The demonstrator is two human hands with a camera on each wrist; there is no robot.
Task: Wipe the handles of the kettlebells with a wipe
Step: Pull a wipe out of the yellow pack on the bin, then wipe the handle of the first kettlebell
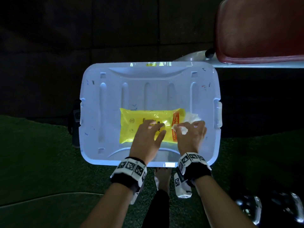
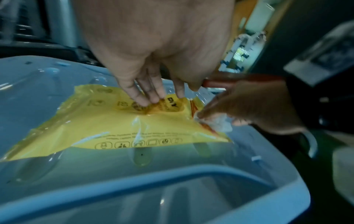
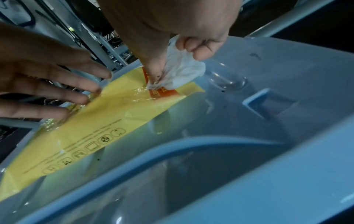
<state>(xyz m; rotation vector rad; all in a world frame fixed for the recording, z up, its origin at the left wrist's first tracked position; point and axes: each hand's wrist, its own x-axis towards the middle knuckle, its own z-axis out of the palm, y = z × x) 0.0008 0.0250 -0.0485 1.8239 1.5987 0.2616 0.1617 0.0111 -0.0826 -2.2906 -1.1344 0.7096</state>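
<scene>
Down on the lid (image 1: 102, 112) lies a yellow pack (image 1: 141, 127), its orange band reading "MORE" and, partly hidden, "SHEETS". Flat on the pack's middle, the left hand (image 1: 148, 139) presses with straight fingers. At the pack's orange end, the right hand (image 1: 190, 135) pinches a crumpled white wipe (image 3: 180, 71). Kettlebells (image 1: 271, 208) sit dim, well off from the lid.

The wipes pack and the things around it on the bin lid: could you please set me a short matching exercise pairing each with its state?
Things:
1. wipes pack
2. white wipe
3. left hand
4. bin lid

States:
A. pinched by the right hand
B. fingers straight, pressing down
C. yellow, lying flat
D. pale blue, carrying the pack

Pairs: 1-C, 2-A, 3-B, 4-D
</scene>
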